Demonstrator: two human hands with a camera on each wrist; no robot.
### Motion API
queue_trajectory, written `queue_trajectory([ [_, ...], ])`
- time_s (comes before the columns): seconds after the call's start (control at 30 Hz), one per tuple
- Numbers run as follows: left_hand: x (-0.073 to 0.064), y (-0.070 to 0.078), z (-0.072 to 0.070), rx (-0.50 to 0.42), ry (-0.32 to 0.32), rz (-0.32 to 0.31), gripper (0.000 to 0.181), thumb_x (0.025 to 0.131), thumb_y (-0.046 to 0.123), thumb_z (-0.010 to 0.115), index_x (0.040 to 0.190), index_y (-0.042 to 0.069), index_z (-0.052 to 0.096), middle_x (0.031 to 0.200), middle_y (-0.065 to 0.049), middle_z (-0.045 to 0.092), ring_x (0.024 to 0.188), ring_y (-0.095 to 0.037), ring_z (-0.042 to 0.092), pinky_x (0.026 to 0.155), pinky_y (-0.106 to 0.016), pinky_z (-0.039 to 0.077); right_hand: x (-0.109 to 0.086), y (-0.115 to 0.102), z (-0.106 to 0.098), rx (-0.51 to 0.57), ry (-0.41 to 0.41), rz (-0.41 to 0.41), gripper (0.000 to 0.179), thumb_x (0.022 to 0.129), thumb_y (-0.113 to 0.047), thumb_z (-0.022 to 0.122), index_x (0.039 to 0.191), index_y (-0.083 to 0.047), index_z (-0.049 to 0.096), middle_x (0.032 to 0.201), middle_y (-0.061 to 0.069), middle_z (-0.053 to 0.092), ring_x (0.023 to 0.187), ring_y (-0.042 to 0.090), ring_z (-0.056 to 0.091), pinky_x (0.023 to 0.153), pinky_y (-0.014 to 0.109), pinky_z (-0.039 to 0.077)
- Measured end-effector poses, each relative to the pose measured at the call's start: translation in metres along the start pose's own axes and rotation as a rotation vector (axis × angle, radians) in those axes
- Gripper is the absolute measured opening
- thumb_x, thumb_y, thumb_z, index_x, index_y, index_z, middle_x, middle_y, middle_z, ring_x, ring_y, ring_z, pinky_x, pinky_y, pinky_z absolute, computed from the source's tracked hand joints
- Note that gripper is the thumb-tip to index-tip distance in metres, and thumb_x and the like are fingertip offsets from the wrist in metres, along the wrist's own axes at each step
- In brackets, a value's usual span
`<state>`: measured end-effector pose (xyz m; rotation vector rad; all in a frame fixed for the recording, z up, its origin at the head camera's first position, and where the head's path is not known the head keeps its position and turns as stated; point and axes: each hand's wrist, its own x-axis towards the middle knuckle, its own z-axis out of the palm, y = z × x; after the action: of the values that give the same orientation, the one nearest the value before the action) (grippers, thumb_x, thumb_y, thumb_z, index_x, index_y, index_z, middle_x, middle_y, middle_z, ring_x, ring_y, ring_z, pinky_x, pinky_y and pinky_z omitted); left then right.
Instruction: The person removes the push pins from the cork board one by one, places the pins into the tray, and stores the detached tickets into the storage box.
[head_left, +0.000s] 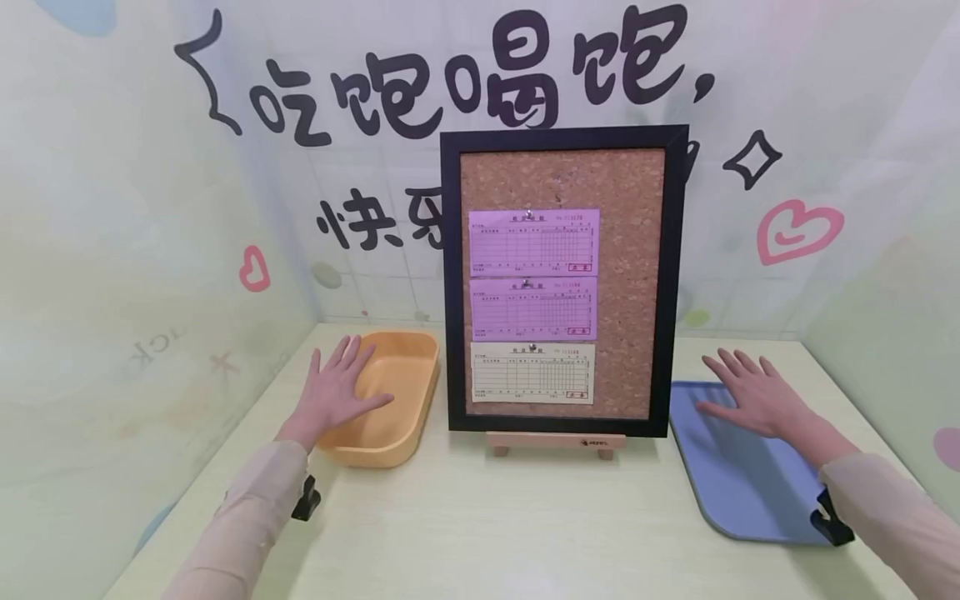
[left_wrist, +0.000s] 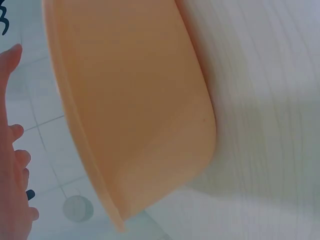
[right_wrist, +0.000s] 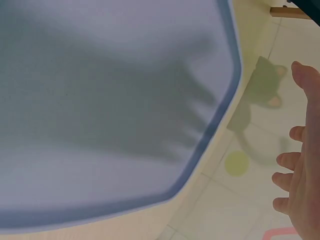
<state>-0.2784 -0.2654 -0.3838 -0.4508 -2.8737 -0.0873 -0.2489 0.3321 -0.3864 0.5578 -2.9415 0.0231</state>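
Observation:
My left hand [head_left: 335,392] hovers with spread fingers over the orange tray [head_left: 412,446], holding nothing. On the other side, my right hand [head_left: 759,398] is spread above the blue tray [head_left: 738,529], also holding nothing; its shadow falls on that tray in the right wrist view. Between them a cork board [head_left: 626,283] in a black frame stands upright. Pinned to it in a column are an upper purple slip [head_left: 534,243], a second purple slip [head_left: 534,310] and a white slip [head_left: 532,373], each with a pin near its top edge.
A small wooden easel [head_left: 555,440] carries the board on the pale table [head_left: 480,525]. Behind stands a printed wall [head_left: 360,167] with large black characters, and more wall panels flank the table left and right. A black wrist mount [head_left: 306,500] sits under the left sleeve.

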Motion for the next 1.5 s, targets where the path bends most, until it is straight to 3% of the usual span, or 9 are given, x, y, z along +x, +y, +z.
queue_trajectory([
  [0.57, 0.005, 0.007, -0.002, -0.055, 0.006, -0.01, 0.092, 0.076, 0.065, 0.05, 0.143, 0.006, 0.025, 0.148, -0.02, 0.015, 0.137, -0.034, 0.008, 0.104, -0.059, -0.005, 0.0, 0.001, -0.003, 0.035, 0.002, -0.011, 0.079, 0.081, -0.051, 0.057, 0.132, 0.006, 0.038, 0.134, 0.035, 0.031, 0.121, 0.05, 0.029, 0.096, 0.064, 0.019],
  [0.73, 0.011, 0.014, -0.006, -0.083, 0.058, -0.009, 0.091, 0.076, 0.065, 0.051, 0.143, 0.008, 0.026, 0.149, -0.018, 0.016, 0.137, -0.032, 0.009, 0.105, -0.057, -0.004, 0.0, 0.001, -0.004, 0.04, 0.018, -0.027, 0.078, 0.08, -0.049, 0.059, 0.131, 0.007, 0.039, 0.133, 0.035, 0.033, 0.121, 0.049, 0.031, 0.095, 0.064, 0.021],
  [0.97, 0.024, 0.024, -0.022, -0.098, 0.147, 0.009, 0.089, 0.076, 0.061, 0.055, 0.142, 0.009, 0.027, 0.148, -0.018, 0.02, 0.136, -0.032, 0.012, 0.106, -0.056, 0.0, 0.002, 0.0, -0.005, 0.042, 0.029, -0.035, 0.077, 0.08, -0.049, 0.059, 0.13, 0.006, 0.039, 0.133, 0.034, 0.034, 0.12, 0.048, 0.032, 0.095, 0.063, 0.022],
  [1.2, 0.033, 0.034, -0.036, -0.133, 0.161, 0.027, 0.089, 0.076, 0.06, 0.055, 0.143, 0.01, 0.024, 0.149, -0.016, 0.017, 0.136, -0.033, 0.013, 0.107, -0.054, 0.002, 0.001, 0.0, -0.009, 0.045, 0.028, -0.029, 0.077, 0.08, -0.048, 0.06, 0.131, 0.007, 0.039, 0.133, 0.035, 0.034, 0.12, 0.048, 0.032, 0.095, 0.063, 0.022],
  [1.5, 0.041, 0.052, -0.047, -0.163, 0.277, 0.093, 0.086, 0.075, 0.053, 0.061, 0.141, 0.008, 0.029, 0.147, -0.014, 0.025, 0.132, -0.033, 0.026, 0.105, -0.054, 0.016, 0.001, -0.002, -0.011, 0.057, 0.05, -0.057, 0.076, 0.079, -0.046, 0.062, 0.13, 0.007, 0.04, 0.132, 0.034, 0.035, 0.119, 0.048, 0.034, 0.095, 0.062, 0.024],
])
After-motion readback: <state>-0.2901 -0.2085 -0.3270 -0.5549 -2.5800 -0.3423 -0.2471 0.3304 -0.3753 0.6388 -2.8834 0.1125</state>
